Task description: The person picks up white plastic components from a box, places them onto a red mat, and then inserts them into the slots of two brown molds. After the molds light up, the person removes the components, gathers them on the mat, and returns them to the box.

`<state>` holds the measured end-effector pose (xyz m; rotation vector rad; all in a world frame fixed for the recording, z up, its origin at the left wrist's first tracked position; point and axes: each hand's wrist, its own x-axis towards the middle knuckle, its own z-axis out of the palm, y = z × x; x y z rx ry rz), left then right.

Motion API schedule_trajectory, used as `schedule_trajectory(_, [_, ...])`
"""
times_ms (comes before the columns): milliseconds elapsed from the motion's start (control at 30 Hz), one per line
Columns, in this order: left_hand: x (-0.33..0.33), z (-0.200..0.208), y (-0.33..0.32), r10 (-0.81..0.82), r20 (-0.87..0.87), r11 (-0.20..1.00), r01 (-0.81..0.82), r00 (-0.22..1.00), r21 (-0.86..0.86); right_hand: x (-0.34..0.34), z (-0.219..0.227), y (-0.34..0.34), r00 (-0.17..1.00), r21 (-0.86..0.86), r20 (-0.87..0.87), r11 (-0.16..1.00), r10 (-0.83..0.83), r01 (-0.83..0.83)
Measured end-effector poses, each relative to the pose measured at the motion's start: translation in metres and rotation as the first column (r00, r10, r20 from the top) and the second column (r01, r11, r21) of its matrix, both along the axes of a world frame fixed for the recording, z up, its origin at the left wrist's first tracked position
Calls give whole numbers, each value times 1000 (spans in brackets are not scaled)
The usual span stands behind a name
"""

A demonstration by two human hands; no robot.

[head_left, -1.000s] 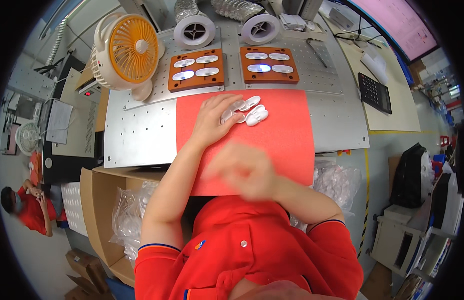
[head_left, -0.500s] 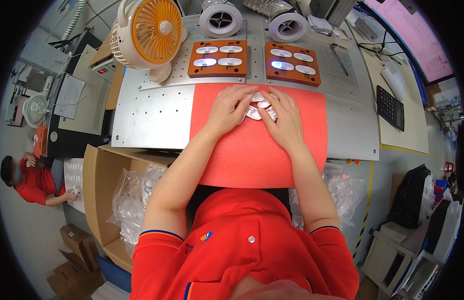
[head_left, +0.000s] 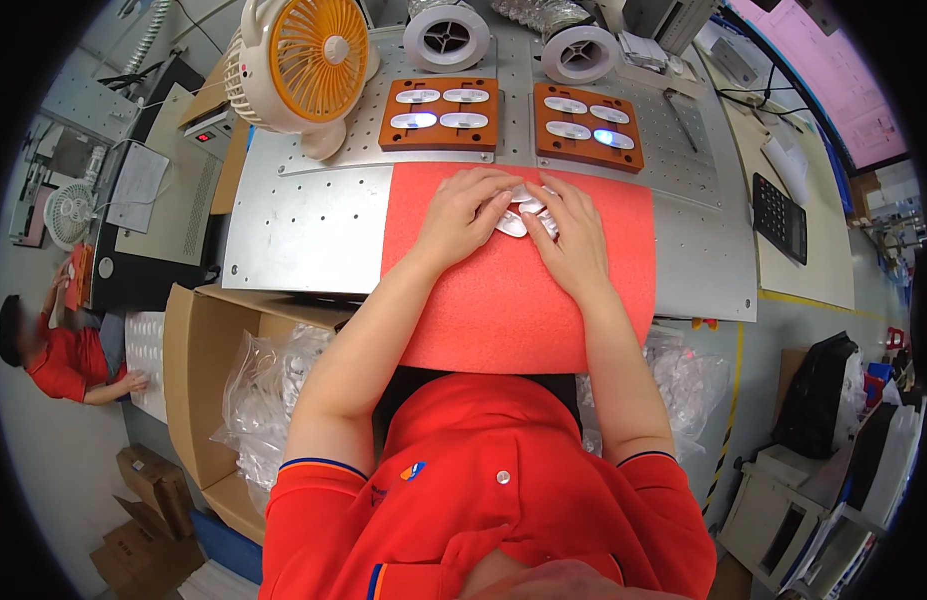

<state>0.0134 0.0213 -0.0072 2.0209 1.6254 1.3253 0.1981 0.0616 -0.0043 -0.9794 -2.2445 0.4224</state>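
Note:
A small cluster of glossy white oval plastic pieces (head_left: 512, 224) lies on the red foam mat (head_left: 473, 320), overlapping one another. My left hand (head_left: 465, 215) curls round the cluster's left side, its fingers bent over the far edge and the thumb against the pieces. From the right, my right hand (head_left: 573, 235) closes round the same pieces, thumb on the near side and fingers along the right edge. My fingers partly cover the pieces, so their full number is hidden.
Beyond the mat stand two orange-brown fixtures, left (head_left: 439, 115) and right (head_left: 588, 128), each holding several white ovals. A fan (head_left: 318, 62) and two round duct ends stand behind. A calculator (head_left: 780, 217) lies at right. An open carton (head_left: 195, 375) with plastic bags sits below left; a co-worker is farther left.
The bluish-white glow on the right fixture has shifted from its lower left oval to the lower right one. My hands stay round the white pieces with small finger shifts. The co-worker's arm has moved.

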Motion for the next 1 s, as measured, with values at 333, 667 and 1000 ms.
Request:
schedule_trajectory(333, [1,-1,1,3,4,1000,-3,1000,1,1,-1,1,1000,-6,-6,1000,3,-3])
schedule_trajectory(667, [-2,1,-1,13,-16,1000,-13,1000,-7,-1,1,0,1000,-9,3,1000,5,-5])
schedule_trajectory(1000, [0,0,-1,5,-7,1000,-5,1000,-20,1,3,-1,1000,18,18,1000,18,-19])
